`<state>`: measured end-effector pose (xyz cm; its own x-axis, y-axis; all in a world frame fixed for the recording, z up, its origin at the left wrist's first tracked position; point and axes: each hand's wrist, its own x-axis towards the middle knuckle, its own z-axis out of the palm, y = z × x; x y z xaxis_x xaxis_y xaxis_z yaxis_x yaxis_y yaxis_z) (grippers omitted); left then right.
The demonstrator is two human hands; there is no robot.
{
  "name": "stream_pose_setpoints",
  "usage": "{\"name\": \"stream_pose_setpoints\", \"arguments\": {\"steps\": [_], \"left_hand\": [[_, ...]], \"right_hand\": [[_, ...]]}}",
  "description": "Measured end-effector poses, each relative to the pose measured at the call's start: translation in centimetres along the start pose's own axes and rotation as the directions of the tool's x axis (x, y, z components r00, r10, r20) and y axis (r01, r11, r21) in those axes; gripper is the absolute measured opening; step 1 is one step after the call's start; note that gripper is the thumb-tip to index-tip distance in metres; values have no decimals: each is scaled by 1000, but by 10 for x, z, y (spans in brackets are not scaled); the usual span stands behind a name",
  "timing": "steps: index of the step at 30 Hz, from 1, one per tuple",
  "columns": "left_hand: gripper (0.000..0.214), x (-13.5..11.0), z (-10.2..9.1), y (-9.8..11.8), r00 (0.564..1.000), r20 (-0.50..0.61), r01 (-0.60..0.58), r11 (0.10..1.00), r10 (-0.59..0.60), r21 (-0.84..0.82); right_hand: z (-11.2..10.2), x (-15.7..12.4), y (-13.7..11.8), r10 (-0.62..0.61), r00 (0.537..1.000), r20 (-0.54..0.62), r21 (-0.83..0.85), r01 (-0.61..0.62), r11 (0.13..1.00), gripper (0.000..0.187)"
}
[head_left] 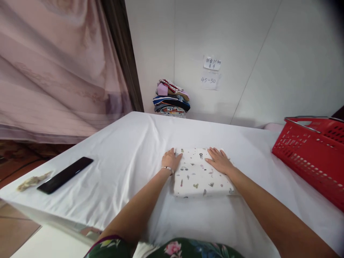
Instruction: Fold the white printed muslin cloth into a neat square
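A folded white cloth printed with small plants and shapes lies on the table in front of me, as a flat rectangle. My left hand touches its far left edge, fingers stretched forward and thumb on the cloth. On its upper right part rests my right hand, flat with the fingers spread. Neither hand grips anything. A bracelet circles my left wrist.
White fabric covers the table. To the right stands a red plastic basket. A dark phone-like slab and a crumpled beige item lie left. Folded cloths are stacked beyond the far edge, near a pink curtain.
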<state>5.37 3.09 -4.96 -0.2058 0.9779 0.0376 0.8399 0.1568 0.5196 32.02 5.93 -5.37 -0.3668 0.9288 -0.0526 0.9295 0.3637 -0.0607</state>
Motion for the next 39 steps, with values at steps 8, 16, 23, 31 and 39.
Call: {"name": "stream_pose_setpoints", "arguments": {"steps": [8, 16, 23, 31, 39], "left_hand": [[59, 23, -8, 9, 968, 158, 227, 948, -194, -225], [39, 33, -6, 17, 973, 168, 204, 922, -155, -328], [28, 36, -1, 13, 985, 87, 167, 938, -148, -303], [47, 39, 7, 4, 997, 34, 74, 921, -66, -382], [43, 24, 0, 6, 982, -177, -91, 983, 63, -160]], "right_hand": [[-1, -2, -1, 10, 1000, 13, 7, -10, 1000, 78], [3, 0, 1, 10, 1000, -24, 5, -10, 1000, 77], [0, -1, 0, 0, 1000, -29, 5, 0, 1000, 74], [-1, -2, -1, 0, 999, -32, 13, 0, 1000, 73], [-4, -3, -2, 3, 1000, -26, 39, -2, 999, 73]]}}
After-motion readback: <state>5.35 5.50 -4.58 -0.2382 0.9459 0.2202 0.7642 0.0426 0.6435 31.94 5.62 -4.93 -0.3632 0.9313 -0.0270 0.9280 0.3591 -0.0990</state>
